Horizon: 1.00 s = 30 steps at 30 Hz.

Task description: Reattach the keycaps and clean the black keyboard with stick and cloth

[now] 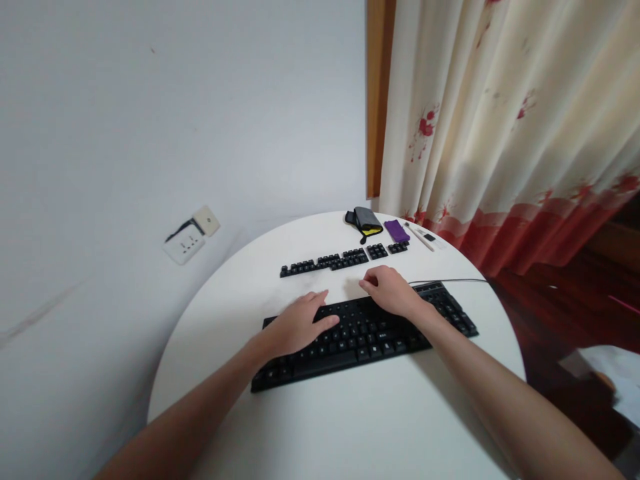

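A black keyboard [345, 357] lies slightly aslant on the round white table, its cable leading off to the right. Over its left part rests my left hand [297, 325], fingers stretched out and thumb apart, seemingly touching the keys. My right hand [391, 291] is at the keyboard's far edge, right of the middle. Its fingers are curled together toward the thumb, and I cannot make out anything between them. Behind both hands, loose black keycaps [350, 259] stand in rows, split into several groups. Part of the keyboard is hidden under my hands and forearms.
At the table's back lie a folded grey and yellow cloth [367, 220], a purple cloth [397, 231] and a thin white brush-like tool [419, 237]. A wall with a socket [185, 245] borders the left. A curtain [480, 133] hangs behind on the right.
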Motion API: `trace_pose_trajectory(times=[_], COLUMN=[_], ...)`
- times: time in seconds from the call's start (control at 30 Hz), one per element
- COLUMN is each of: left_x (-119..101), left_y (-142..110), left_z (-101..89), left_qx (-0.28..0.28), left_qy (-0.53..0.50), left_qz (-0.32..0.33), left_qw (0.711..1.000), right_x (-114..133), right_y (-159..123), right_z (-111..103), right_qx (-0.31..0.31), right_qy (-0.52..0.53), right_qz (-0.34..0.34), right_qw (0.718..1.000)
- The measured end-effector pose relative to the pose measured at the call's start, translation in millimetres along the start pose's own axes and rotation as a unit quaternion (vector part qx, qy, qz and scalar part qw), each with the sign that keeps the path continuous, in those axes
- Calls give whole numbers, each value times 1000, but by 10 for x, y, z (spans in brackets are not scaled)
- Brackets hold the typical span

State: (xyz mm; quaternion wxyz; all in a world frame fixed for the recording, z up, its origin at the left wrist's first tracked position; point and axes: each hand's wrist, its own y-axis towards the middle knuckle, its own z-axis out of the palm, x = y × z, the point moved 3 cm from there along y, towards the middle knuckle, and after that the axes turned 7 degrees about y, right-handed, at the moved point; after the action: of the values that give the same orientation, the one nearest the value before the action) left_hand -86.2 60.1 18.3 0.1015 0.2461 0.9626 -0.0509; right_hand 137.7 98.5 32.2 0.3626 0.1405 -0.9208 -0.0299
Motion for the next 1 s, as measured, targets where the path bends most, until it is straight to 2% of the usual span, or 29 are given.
trace_pose_trajectory(times=[0.23, 0.43, 0.57, 0.63, 0.8, 1.0], left_x=[52, 215, 196, 145, 74, 99], left_y=[180, 333, 595, 754, 1051, 1083], left_z=[88, 19, -94, -126, -66, 35], left_qx=[-31, -130, -196, -211, -191, -169], left_qy=[-64, -116, -17, 53, 143, 177], left_qz=[12, -45, -1, 16, 15, 12], left_qw=[997, 984, 981, 976, 971, 970], right_x=[8, -15, -31, -37, -40, -28], right_y=[-6, 7, 12, 15, 29, 30], right_z=[41, 45, 61, 66, 53, 10], right_qx=[14, 9, 14, 17, 23, 20], right_qy=[-6, -15, -20, -24, -23, -22], right_qz=[1, -2, -1, 3, 13, 11], right_qw=[1000, 1000, 1000, 1000, 999, 1000])
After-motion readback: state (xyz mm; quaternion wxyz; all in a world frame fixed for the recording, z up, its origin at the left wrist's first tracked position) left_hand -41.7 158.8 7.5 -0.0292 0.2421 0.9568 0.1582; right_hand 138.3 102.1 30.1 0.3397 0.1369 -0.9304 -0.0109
